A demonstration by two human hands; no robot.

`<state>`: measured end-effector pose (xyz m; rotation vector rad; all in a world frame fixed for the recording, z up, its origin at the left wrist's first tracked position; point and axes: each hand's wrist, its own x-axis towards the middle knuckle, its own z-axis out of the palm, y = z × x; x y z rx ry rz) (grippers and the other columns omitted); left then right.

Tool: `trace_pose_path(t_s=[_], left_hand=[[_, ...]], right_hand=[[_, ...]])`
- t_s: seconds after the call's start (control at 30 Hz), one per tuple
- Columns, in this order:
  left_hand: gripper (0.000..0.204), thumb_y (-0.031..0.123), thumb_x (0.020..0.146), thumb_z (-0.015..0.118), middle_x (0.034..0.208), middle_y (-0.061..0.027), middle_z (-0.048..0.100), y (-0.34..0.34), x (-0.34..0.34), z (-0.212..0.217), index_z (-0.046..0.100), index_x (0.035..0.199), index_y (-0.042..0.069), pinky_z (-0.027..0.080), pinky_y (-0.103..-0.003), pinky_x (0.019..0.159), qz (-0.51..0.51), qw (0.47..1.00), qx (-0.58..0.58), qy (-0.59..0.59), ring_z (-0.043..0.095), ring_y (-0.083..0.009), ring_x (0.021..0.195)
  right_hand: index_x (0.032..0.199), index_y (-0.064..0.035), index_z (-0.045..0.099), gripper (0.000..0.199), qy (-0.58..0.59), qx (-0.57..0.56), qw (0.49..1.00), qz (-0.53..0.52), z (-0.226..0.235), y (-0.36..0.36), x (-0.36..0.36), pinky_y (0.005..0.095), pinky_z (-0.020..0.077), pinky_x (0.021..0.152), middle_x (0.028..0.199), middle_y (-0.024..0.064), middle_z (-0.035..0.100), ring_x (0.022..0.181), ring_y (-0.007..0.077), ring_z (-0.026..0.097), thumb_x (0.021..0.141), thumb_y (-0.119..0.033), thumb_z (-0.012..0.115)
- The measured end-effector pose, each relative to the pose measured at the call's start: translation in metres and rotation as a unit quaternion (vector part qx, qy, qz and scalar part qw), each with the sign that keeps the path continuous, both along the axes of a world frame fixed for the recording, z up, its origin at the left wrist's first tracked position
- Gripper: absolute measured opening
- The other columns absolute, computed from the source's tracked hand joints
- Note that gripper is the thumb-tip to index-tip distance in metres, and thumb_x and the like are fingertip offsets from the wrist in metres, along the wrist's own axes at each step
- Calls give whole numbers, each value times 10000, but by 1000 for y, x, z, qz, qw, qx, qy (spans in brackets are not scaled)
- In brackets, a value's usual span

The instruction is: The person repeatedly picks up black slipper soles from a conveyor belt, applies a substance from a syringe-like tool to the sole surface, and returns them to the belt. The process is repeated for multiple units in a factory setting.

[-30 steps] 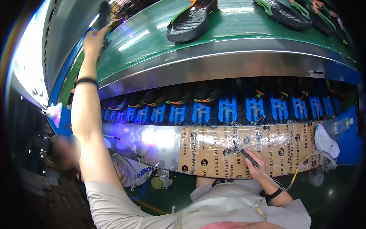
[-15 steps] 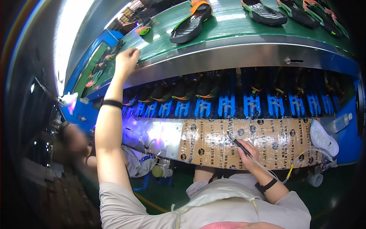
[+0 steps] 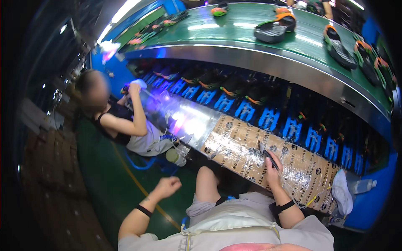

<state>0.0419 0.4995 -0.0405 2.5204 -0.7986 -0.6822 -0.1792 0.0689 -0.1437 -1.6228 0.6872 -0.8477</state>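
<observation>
My right hand [image 3: 274,169] grips a black-handled, pen-like corded tool [image 3: 269,158] whose pale tip points away from me. It is over a bench top covered in printed cardboard [image 3: 234,146] under shiny clear film. A thin cable trails from the tool toward a yellow connector [image 3: 312,201]. My left hand [image 3: 168,187] is curled shut with nothing visible in it, in the air left of my knee and off the bench. On the green conveyor belt [image 3: 234,35] beyond lie black shoe soles [image 3: 274,31] with orange and green edges.
Below the belt, blue holders [image 3: 268,119] form a row, with dark soles behind several. A white sole-shaped item [image 3: 342,192] and a clear bottle [image 3: 364,186] sit at the bench's right end. At left, a seated person [image 3: 125,121] works near a lidded jar [image 3: 175,157].
My left hand has come down from the belt's edge to beside my lap. The view has turned left, showing more of the seated person. My right hand still holds the tool.
</observation>
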Motion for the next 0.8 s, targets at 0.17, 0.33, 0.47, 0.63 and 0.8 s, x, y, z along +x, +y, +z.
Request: trace_pose_path(t_s=[0.17, 0.33, 0.47, 0.63, 0.8], left_hand=[[656, 537, 999, 626, 1175, -285, 747, 139, -117, -121, 633, 1394, 13, 564, -513, 1000, -73, 928, 340, 131, 704, -479, 1139], [853, 536, 975, 639, 1223, -356, 702, 155, -202, -152, 435, 1550, -61, 538, -531, 1047, 156, 958, 187, 149, 683, -506, 1166], [797, 357, 936, 646, 1243, -368, 691, 149, -205, -180, 409, 1564, -74, 526, -529, 1070, 206, 966, 131, 90, 675, -503, 1190], [511, 170, 851, 623, 1234, -278, 736, 137, -188, -214, 708, 1341, 52, 541, -481, 1040, 367, 904, 36, 216, 690, -444, 1195], [450, 202, 874, 652, 1203, -267, 750, 126, -195, -212, 743, 1291, 60, 568, -469, 991, 334, 936, 20, 107, 718, -432, 1149]], right_hand=[[1323, 23, 709, 339, 27, -19, 999, 30, 5, 4, -1, 371, 503, 1061, 1259, 193, 743, 1185, 288, 693, 1024, -134, 688], [1339, 16, 704, 355, 24, -34, 999, 26, -5, 0, 1, 369, 490, 1082, 1300, 192, 730, 1215, 272, 679, 1035, -166, 685], [1359, -10, 707, 364, -6, -57, 998, 28, 0, -25, 21, 361, 486, 1083, 1293, 170, 743, 1234, 257, 670, 1046, -191, 675], [1337, -53, 738, 346, 4, -87, 996, -23, -3, -61, 48, 348, 507, 1036, 1249, 140, 773, 1139, 218, 693, 1047, -234, 688], [1349, -46, 729, 370, 30, -123, 992, -18, -26, -78, 48, 336, 518, 995, 1190, 127, 785, 1058, 211, 695, 1059, -270, 678]])
